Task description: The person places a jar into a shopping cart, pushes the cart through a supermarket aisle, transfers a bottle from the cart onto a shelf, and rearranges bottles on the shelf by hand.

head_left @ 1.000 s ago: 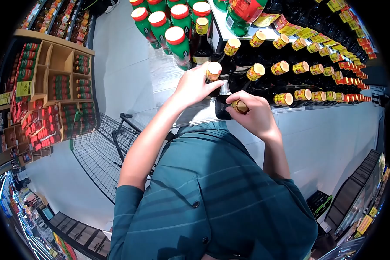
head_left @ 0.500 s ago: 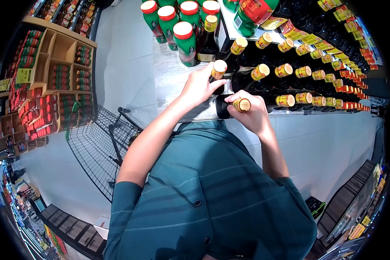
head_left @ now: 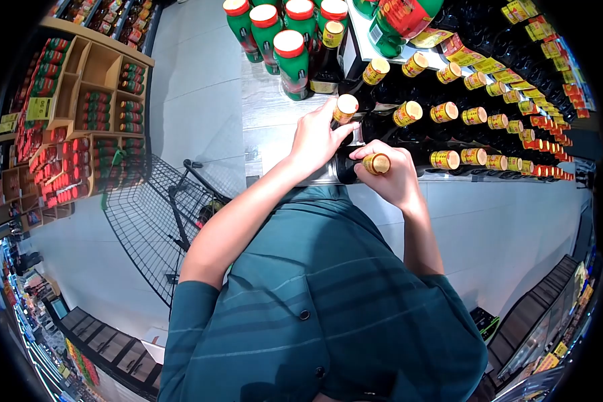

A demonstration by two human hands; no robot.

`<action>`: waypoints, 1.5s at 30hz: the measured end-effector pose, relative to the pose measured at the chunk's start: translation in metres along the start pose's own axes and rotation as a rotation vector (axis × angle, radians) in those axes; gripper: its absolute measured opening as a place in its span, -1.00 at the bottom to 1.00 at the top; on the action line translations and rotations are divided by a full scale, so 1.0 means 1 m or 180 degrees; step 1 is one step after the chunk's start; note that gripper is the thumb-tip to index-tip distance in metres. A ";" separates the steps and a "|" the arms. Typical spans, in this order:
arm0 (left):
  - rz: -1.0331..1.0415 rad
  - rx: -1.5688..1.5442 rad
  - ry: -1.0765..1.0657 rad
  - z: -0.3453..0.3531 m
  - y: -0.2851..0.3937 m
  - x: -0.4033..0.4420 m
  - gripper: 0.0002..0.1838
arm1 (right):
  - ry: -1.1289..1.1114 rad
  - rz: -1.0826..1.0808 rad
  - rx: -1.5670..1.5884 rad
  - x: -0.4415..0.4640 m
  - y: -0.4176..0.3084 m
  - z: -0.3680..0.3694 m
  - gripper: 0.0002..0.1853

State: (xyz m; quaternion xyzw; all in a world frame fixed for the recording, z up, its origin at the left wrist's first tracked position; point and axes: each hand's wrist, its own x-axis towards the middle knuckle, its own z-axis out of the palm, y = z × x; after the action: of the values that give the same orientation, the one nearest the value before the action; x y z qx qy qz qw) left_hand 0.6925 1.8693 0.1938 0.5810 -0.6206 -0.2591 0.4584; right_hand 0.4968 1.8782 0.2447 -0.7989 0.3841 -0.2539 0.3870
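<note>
My left hand [head_left: 317,134] is closed around the neck of a dark bottle with a yellow cap [head_left: 346,107], standing upright on the grey wood-grain display surface [head_left: 261,127]. Close to my body, my right hand [head_left: 394,175] grips a second dark bottle by its neck, just under the gold-and-yellow cap [head_left: 376,163]. This one stands near the front edge, at the end of a row of like bottles [head_left: 445,160]. The lower parts of both held bottles are largely hidden by my hands and by the view from above.
Green bottles with red-rimmed white lids [head_left: 290,60] stand beyond my left hand. Dark yellow-capped bottles [head_left: 443,112] run in rows to the right. A wire shopping cart [head_left: 144,221] is at my left, before a wooden shelf [head_left: 100,74] of jars.
The view has shifted slightly, so the display sits a little farther right. Both hands keep their hold on the same two bottles, which show no clear movement.
</note>
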 end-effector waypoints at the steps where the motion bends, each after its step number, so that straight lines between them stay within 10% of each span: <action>1: -0.0089 -0.0011 -0.0060 0.000 -0.001 0.000 -0.47 | -0.0040 0.0045 -0.0032 0.000 -0.001 -0.001 -0.79; 13: -0.0462 0.0127 -0.0985 0.011 -0.064 -0.013 -0.08 | 0.0575 0.0676 -0.0070 -0.023 -0.007 0.018 -0.63; 45: -0.0506 0.0341 0.0121 -0.005 -0.069 0.009 -0.42 | 0.0633 0.0641 0.0199 -0.016 0.008 0.026 -0.73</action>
State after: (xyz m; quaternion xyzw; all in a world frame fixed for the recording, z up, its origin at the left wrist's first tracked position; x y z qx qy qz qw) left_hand 0.7313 1.8490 0.1393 0.6569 -0.5768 -0.2500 0.4163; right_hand 0.5031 1.8992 0.2218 -0.7148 0.4907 -0.3035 0.3953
